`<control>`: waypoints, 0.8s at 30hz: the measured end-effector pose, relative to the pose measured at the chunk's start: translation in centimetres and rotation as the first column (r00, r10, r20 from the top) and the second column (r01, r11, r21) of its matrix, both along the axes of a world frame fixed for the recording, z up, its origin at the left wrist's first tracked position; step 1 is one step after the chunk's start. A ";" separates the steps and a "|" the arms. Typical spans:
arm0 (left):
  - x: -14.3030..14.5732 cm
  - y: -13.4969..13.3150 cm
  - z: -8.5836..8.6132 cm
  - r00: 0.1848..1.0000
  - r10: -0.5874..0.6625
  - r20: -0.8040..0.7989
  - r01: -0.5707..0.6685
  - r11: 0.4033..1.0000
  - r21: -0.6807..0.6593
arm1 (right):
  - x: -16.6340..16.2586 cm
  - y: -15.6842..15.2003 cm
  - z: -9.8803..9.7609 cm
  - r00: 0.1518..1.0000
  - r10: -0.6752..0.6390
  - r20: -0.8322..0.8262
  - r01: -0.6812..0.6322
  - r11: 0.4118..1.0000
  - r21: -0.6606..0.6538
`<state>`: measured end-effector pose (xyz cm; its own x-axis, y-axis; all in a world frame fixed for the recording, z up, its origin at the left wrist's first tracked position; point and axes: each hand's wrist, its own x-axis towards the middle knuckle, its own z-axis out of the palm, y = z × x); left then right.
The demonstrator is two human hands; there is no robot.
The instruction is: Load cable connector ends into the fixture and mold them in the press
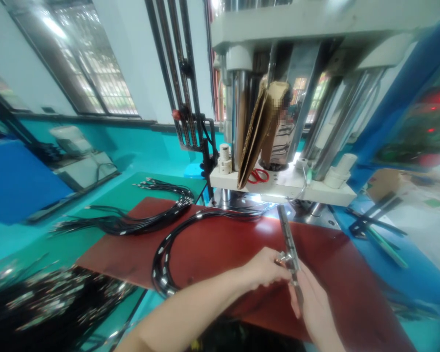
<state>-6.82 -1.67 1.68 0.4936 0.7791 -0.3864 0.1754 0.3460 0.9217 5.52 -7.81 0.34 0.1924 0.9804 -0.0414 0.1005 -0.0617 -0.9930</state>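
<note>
Over the red-brown mat (223, 254), both hands meet at a narrow, notched metal bar (287, 232), its far end pointing at the press. My left hand (264, 268) is closed, its fingers pinched by a shiny metal fitting (285, 260) at the bar's side. Along the bar's near right side lies my right hand (312, 296), gripping it between thumb and fingers. What the left fingertips hold is partly hidden. Black cables (166, 244) with white bands curve on the mat to the left, their far ends running to the press's lower plate.
Ahead stands a press with a white plate (315, 191), steel columns and folded cardboard (254, 132). Red-handled scissors (258, 176) rest on that plate. More cable bundles (132, 222) lie left; a blurred dark pile (58, 308) fills the lower left. Tools (381, 234) lie right.
</note>
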 end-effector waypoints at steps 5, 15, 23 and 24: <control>-0.2 0.3 0.6 0.999 0.029 -0.039 -0.032 0.997 -0.075 | 0.0 0.1 -0.4 1.000 0.004 0.020 -0.004 1.000 0.007; 0.2 0.1 0.4 0.999 0.046 -0.025 -0.047 0.996 -0.069 | 0.4 0.1 -0.5 0.999 0.033 0.030 -0.033 0.999 -0.006; -0.3 0.1 -0.9 0.998 0.008 0.064 -0.023 0.968 0.251 | 0.1 0.3 -0.6 1.000 0.000 0.022 -0.001 1.000 0.027; -0.4 0.2 -0.9 0.998 0.026 0.062 -0.044 0.951 0.308 | 0.0 0.2 -0.4 1.000 -0.017 0.001 0.017 1.000 0.009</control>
